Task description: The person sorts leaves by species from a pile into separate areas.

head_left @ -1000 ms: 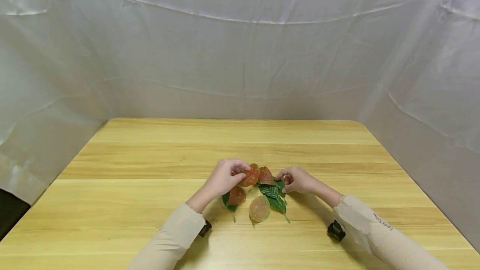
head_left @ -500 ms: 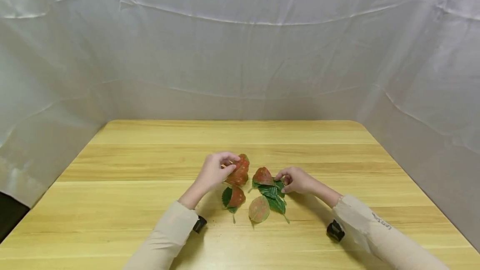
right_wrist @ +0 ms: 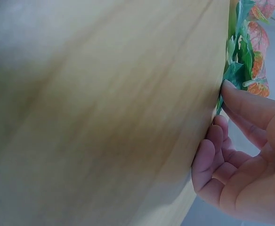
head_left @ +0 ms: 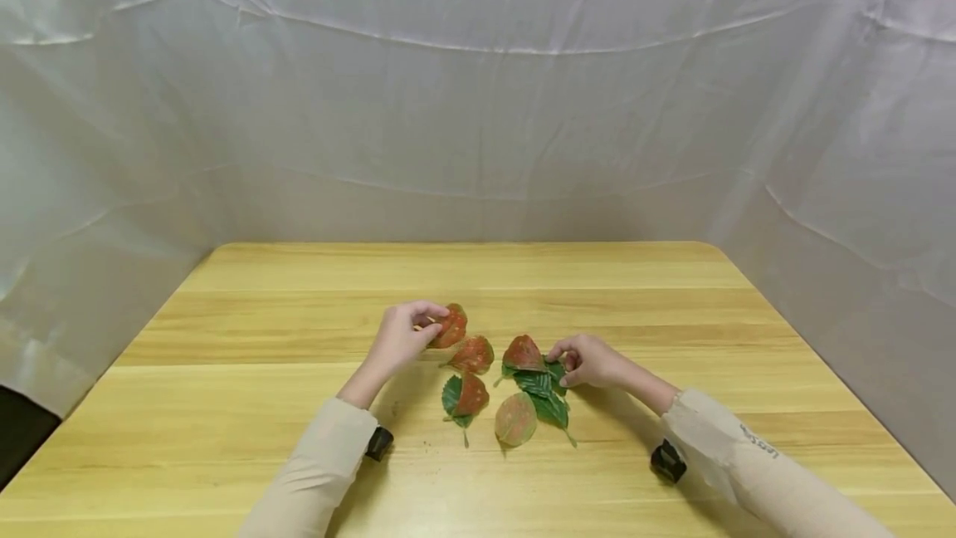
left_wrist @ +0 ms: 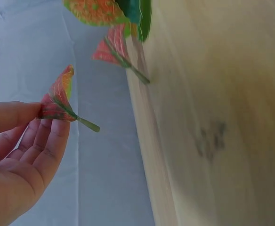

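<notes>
My left hand [head_left: 403, 337] pinches a red speckled artificial leaf [head_left: 453, 327] between thumb and fingers, slightly above the table. In the left wrist view this leaf [left_wrist: 60, 99] shows its folded blade and short green stem. Just right of it lies a second red leaf [head_left: 474, 354]. At the right of the cluster, my right hand [head_left: 592, 361] pinches the edge of a dark green leaf [head_left: 556, 370] low at the tabletop. The right wrist view shows that leaf [right_wrist: 234, 73] at the thumb tip. Beside it lie green leaves [head_left: 549, 410] and a red leaf [head_left: 524, 352].
A pale reddish-green leaf [head_left: 516, 419] lies nearest the front. Left of it a red leaf [head_left: 473, 394] overlaps a green one [head_left: 451, 393]. The wooden table [head_left: 299, 272] is bordered by pale cloth [head_left: 478, 123] at back and sides. Black wrist cameras hang under both sleeves.
My left hand has moved left, carrying a red leaf away from the cluster. Another red leaf that was near its fingers now lies on the table. The right hand has barely moved.
</notes>
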